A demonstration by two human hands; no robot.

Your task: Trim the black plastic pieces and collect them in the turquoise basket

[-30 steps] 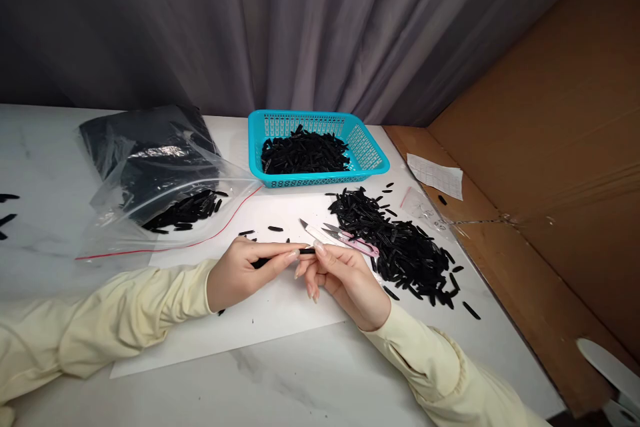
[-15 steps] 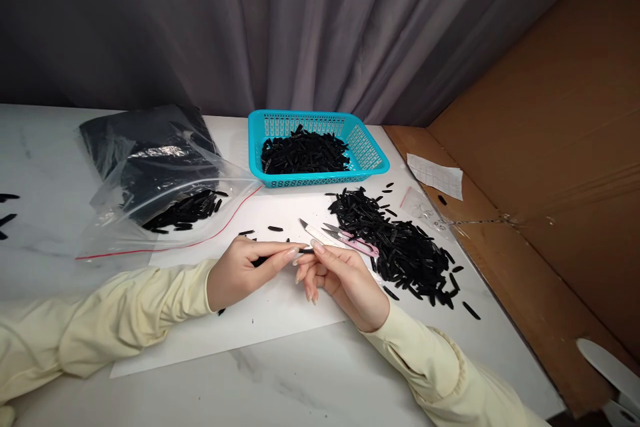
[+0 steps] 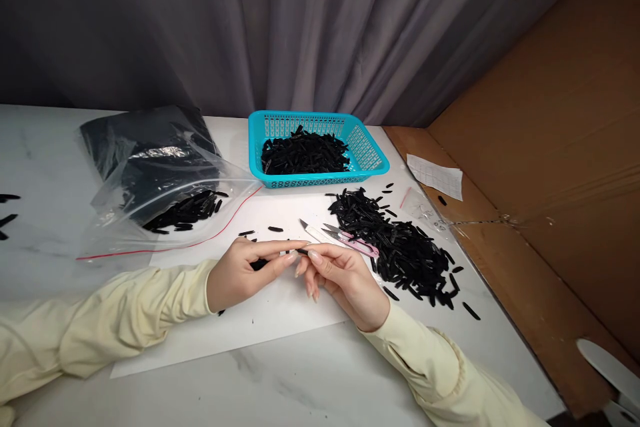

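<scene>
A small, narrow black piece point(image 3: 302, 251) is pinched between the fingertips of both hands, just above the white sheet. My left hand point(image 3: 245, 270) grips its left end between thumb and forefinger. From the right, my right hand point(image 3: 350, 280) pinches the other end, its lower fingers loosely curled. Pink thread snips point(image 3: 367, 247) and a white-handled pair of snips point(image 3: 311, 230) lie just beyond my right hand. A heap of similar black pieces point(image 3: 410, 257) spreads to the right. Several loose ones lie beyond my left hand, and a dark shape shows under its palm.
A blue plastic basket point(image 3: 320, 179) with black pieces stands at the back. To the left lies a clear zip bag point(image 3: 115, 230) holding more pieces, by a dark plastic package point(image 3: 145, 127). Cardboard point(image 3: 550, 147) walls the right side; a paper slip point(image 3: 435, 175) rests there.
The fingertips of my right hand have shifted slightly on the black piece, with the thumb a little lower. Everything else lies as before.
</scene>
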